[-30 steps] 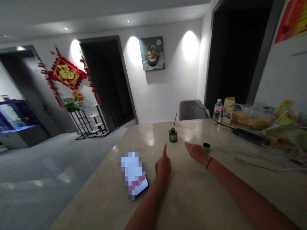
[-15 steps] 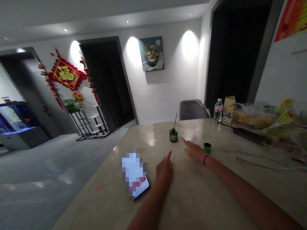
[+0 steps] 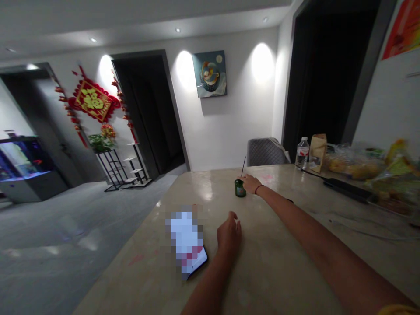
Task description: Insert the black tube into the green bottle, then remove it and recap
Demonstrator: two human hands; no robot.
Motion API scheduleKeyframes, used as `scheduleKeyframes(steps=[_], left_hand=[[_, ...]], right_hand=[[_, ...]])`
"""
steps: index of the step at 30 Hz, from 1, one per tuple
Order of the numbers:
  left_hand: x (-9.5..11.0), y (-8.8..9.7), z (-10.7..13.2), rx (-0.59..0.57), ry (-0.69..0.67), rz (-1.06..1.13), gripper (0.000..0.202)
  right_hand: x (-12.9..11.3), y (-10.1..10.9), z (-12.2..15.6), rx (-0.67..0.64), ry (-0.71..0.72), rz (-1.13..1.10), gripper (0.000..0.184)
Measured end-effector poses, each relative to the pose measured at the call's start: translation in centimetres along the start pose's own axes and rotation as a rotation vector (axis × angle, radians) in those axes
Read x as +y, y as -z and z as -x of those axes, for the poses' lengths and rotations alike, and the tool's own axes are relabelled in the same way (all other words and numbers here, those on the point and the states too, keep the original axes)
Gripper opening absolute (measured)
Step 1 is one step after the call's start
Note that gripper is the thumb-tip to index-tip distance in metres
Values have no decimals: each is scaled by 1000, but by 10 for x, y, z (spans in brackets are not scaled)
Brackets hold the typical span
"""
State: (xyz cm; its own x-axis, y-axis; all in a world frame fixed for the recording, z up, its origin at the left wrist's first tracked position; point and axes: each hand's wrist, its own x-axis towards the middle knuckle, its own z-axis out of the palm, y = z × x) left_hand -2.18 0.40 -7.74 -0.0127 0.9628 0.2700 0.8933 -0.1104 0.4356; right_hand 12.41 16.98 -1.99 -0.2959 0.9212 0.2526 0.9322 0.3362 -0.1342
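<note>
A small dark green glass reed diffuser bottle [image 3: 240, 189] stands upright on the table, with a thin dark stick [image 3: 243, 166] rising from its mouth. My right hand [image 3: 251, 183] reaches to the bottle's neck from the right, its fingers closed around the top near the foot of the stick. The fingertips partly hide the bottle's mouth. Nearer to me, my left hand [image 3: 229, 234] rests over the table with loosely bent fingers apart and nothing in them. Left of it lies a phone [image 3: 198, 262] with a lit, blurred-out screen.
The right forearm covers most of the green cap [image 3: 290, 201]. On the right stand a water bottle [image 3: 302, 154], a paper bag [image 3: 317, 153], plastic bags of food [image 3: 351, 164] and a black power strip [image 3: 346, 190] with cables. A grey chair [image 3: 266, 152] is at the far edge.
My right hand has moved forward and left onto the bottle's neck. My left hand has drawn back slightly, and its pointing finger has bent. The right forearm now hides most of the cap.
</note>
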Motion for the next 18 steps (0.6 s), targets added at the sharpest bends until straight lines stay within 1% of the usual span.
scheduleKeyframes(steps=[5,11,14,18], left_hand=[[1,1,2,5,-16,47,18],[1,1,3,12,-18,47,22],[0,0,2,-8,-21,45,25],[0,1,3,-17,-36,50,28]], right_hand=[[-1,3,-7,13,1,5,41],[-3,15,-8,20,16,87,35],[-4,25,-14,-9,31,144,31],[-9,38,-28,-79,95,214,24]])
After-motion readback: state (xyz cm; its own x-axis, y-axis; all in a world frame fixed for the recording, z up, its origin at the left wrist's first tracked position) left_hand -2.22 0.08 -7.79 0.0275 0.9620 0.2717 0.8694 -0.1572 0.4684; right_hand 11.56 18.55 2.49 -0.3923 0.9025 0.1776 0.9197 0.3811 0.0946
